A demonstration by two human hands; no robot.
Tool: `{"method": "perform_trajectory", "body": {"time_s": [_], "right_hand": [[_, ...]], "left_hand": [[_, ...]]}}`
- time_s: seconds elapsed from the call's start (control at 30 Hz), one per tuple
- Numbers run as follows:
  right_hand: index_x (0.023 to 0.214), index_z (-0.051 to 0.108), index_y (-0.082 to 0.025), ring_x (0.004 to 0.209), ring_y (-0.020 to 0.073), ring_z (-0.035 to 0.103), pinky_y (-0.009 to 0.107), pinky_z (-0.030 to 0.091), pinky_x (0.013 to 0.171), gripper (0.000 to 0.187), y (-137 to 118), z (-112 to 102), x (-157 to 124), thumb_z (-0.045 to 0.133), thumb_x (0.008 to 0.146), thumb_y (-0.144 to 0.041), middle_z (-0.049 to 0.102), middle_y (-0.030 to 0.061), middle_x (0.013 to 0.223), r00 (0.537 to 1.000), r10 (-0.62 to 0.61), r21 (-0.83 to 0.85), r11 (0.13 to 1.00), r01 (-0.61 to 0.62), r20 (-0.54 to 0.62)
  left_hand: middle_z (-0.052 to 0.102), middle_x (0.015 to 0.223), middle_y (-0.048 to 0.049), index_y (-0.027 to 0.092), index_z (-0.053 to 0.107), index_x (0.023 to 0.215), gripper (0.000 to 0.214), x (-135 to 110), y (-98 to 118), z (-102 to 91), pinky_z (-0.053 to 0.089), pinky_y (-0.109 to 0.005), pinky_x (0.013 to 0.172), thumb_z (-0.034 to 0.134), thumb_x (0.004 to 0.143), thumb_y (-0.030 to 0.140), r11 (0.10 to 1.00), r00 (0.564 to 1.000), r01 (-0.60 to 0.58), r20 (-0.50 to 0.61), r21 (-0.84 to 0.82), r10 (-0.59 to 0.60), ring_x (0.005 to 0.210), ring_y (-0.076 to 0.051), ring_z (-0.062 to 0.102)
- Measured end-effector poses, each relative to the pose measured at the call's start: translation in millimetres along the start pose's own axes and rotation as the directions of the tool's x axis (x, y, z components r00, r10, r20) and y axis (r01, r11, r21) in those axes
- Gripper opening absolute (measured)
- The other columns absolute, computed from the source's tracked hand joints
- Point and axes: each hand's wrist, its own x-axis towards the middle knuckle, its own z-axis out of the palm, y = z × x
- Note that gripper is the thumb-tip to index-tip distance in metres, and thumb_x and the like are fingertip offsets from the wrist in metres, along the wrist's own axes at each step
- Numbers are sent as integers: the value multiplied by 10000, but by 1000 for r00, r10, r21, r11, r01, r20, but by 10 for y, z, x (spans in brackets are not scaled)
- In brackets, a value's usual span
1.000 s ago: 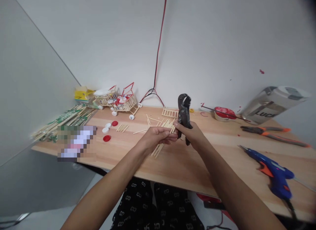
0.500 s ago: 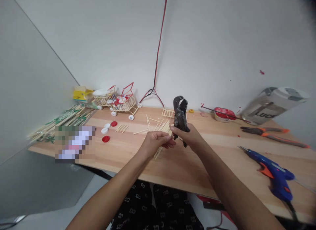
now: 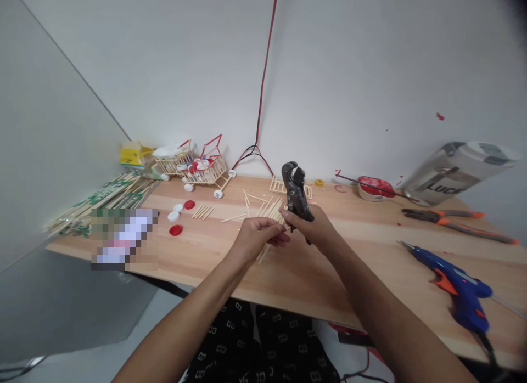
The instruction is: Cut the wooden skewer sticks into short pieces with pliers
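My right hand [image 3: 315, 229] is closed round the handles of dark cutting pliers [image 3: 294, 191], jaws pointing up. My left hand [image 3: 257, 236] pinches a bundle of thin wooden sticks [image 3: 267, 221] just left of the pliers. Both hands hover above the wooden table [image 3: 296, 273] near its middle. More loose sticks [image 3: 251, 203] lie on the table behind my hands.
Two small stick-built carts [image 3: 197, 169] stand at the back left, with red and white bottle caps [image 3: 178, 215] nearby. Packs of chopsticks [image 3: 102, 199] lie at the far left. A blue glue gun [image 3: 457, 287], orange-handled pliers [image 3: 453, 221], a red-stained dish [image 3: 373, 188] and a silver can [image 3: 453, 172] are on the right.
Both hands with the pliers and the sticks have drifted slightly left and down. The pliers now lean a little more to the left.
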Motion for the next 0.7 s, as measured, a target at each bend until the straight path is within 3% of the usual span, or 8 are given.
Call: {"method": "perform_trajectory", "body": {"time_s": [0.23,0.43,0.7], "right_hand": [[640,566,-165,548,138,544,250,431,520,322,-40,-42,-5,599,748,-467,591,14,581,993,99,70,992,-103,57],[648,582,-162,592,146,573,252,446,565,324,-66,-41,-26,574,781,-457,609,23,599,987,54,118,990,-73,152],[697,573,-169,584,141,548,231,410,501,272,-71,-18,-34,573,768,-431,596,13,612,993,53,28,998,-56,105]], "left_hand": [[725,890,-128,110,686,937,332,-62,-45,-76,510,-306,742,683,746,382,998,983,-57,175,-37,63,732,-164,673],[726,791,-97,111,695,820,250,-52,-83,-55,520,-290,702,713,714,336,995,992,-94,81,20,92,680,-155,662],[719,718,-80,121,691,766,252,-32,-141,-29,527,-279,642,719,694,361,992,993,-118,9,49,118,619,-151,650]]}}
